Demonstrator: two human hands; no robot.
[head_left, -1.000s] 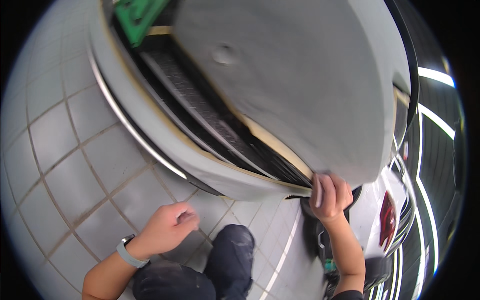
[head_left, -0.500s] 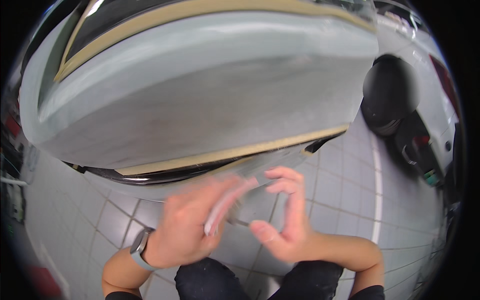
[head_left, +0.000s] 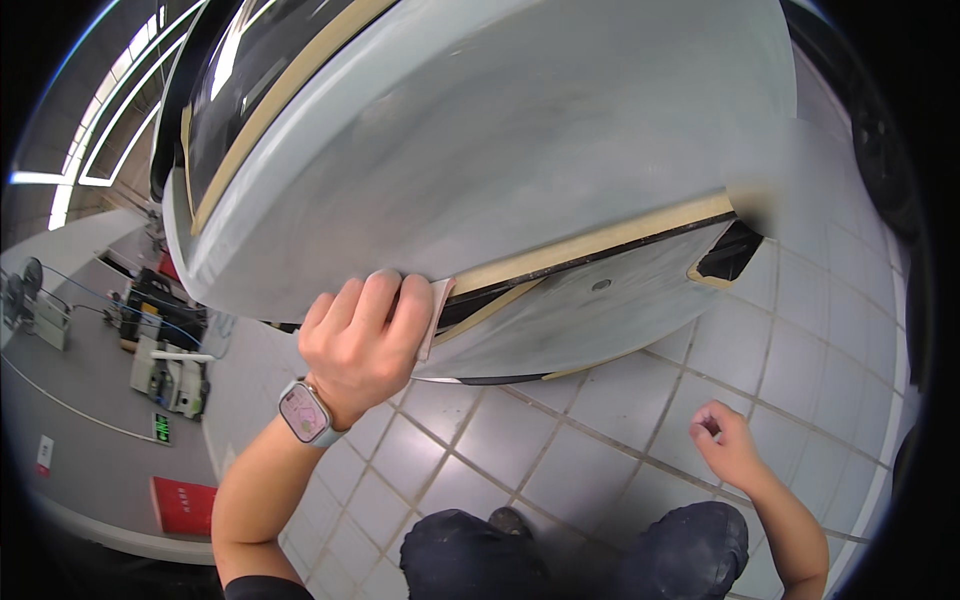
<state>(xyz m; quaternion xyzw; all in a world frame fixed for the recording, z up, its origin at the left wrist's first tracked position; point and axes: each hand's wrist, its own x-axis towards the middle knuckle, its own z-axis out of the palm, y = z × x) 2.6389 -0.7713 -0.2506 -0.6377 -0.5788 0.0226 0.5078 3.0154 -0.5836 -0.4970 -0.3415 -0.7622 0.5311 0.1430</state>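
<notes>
Left hand (head_left: 362, 338) closed on sandpaper (head_left: 436, 318), pressing it to the lower edge of the grey panel (head_left: 520, 150) beside tan tape (head_left: 590, 245); right hand (head_left: 727, 447) loosely curled, empty, above floor (head_left: 600, 440).

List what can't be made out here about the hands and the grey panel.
- Sanding pad: mostly hidden under the left hand, head view; only one edge shows.
- Panel: its top is cut off by the picture's upper edge.
- Right hand: curled fingers; whether it holds anything is too small to tell.
</notes>
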